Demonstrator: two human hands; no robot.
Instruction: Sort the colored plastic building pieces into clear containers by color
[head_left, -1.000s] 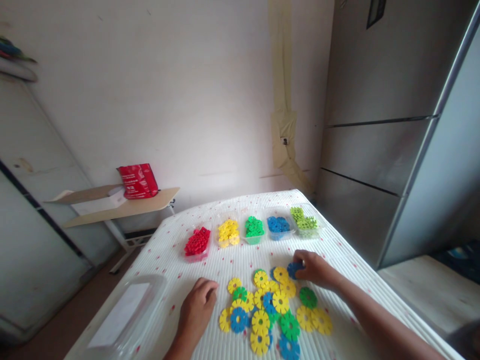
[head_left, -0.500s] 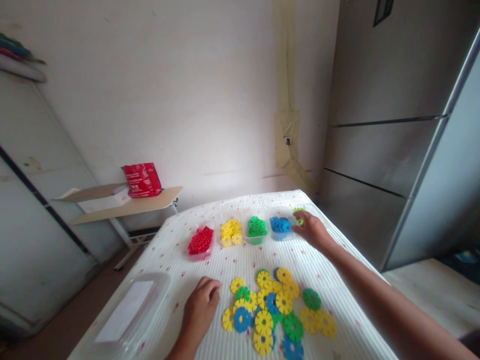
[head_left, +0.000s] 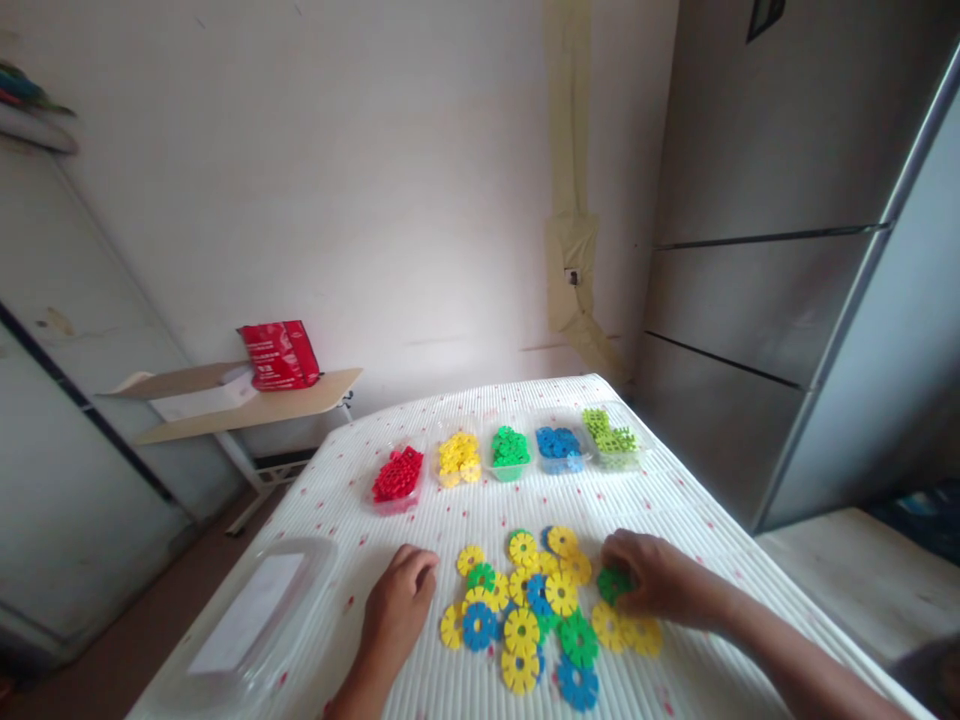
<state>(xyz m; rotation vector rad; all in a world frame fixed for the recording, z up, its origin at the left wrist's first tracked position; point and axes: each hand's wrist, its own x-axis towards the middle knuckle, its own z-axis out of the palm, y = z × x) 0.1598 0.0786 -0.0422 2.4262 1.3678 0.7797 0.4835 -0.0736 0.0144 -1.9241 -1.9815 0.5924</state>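
Observation:
Loose notched flower-shaped plastic discs lie in a cluster on the table, with yellow discs (head_left: 521, 630), blue discs (head_left: 480, 626) and green discs (head_left: 579, 638) partly overlapping. At the cluster's right side, my right hand (head_left: 660, 580) has its fingers curled over a green disc (head_left: 612, 584), which still lies on the table and is partly covered by the hand. A pair of yellow discs (head_left: 626, 630) sits just below that hand. My left hand (head_left: 399, 598) rests on the table left of the cluster, fingers curled in, with nothing visible in them.
Clear tubs stand in a row farther back, holding red pieces (head_left: 399, 475), yellow pieces (head_left: 459, 458), green pieces (head_left: 511, 450), blue pieces (head_left: 559, 445) and lime pieces (head_left: 609, 432). At left lies a clear lid (head_left: 311, 580) with white paper (head_left: 247, 615). A refrigerator (head_left: 750, 180) flanks the right.
My right hand has come back from the tubs at the far right to the green disc, uncovering the tub of lime pieces. The left hand has stayed in place.

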